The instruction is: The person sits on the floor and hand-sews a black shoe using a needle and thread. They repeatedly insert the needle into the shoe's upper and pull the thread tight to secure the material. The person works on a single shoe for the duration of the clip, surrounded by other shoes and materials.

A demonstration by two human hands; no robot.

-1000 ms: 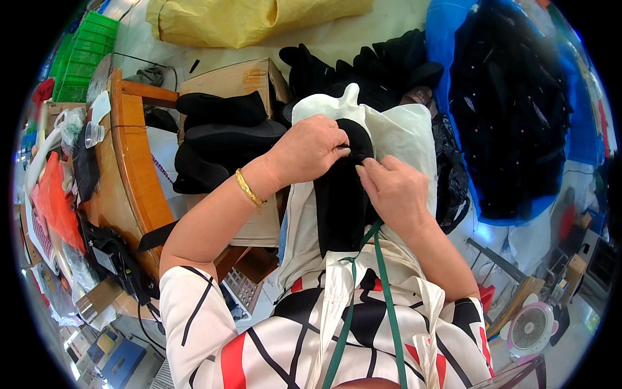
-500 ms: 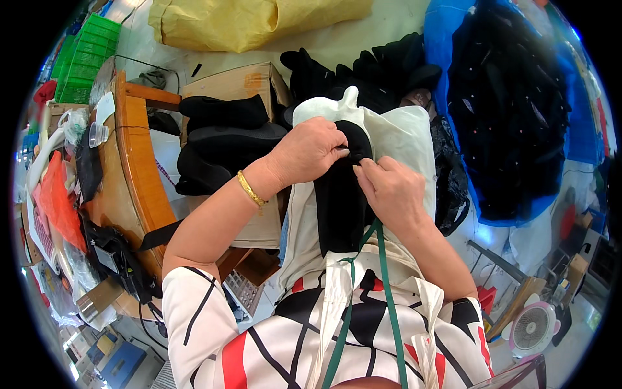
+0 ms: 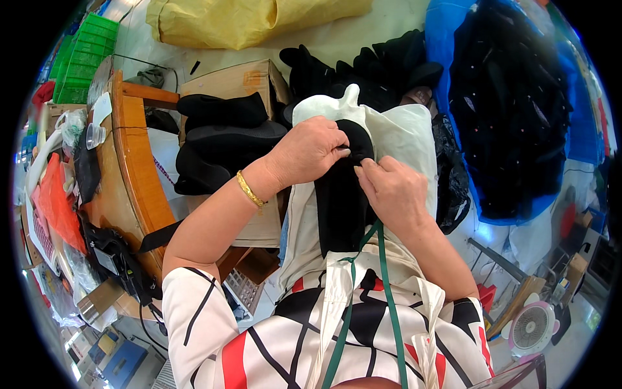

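Past the far edge of the pale cloth (image 3: pixel 408 136) black pieces (image 3: pixel 364 70) lie heaped, while our left hand (image 3: pixel 312 149) and right hand (image 3: pixel 398 189) have barely moved, fingers pinched closed on the long black piece (image 3: pixel 340 207) lying toward that edge, so the fine work apparently continues.

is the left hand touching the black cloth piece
Touching. The head view shows the left hand with its fingertips pinched on the black cloth piece, near its far end.

Cannot make out the fine detail at the fingertips of left hand (image 3: pixel 310 150) and right hand (image 3: pixel 396 189), partly covering the black piece (image 3: pixel 340 207). Cannot see the yellow sack (image 3: pixel 253 23) beyond the top edge.
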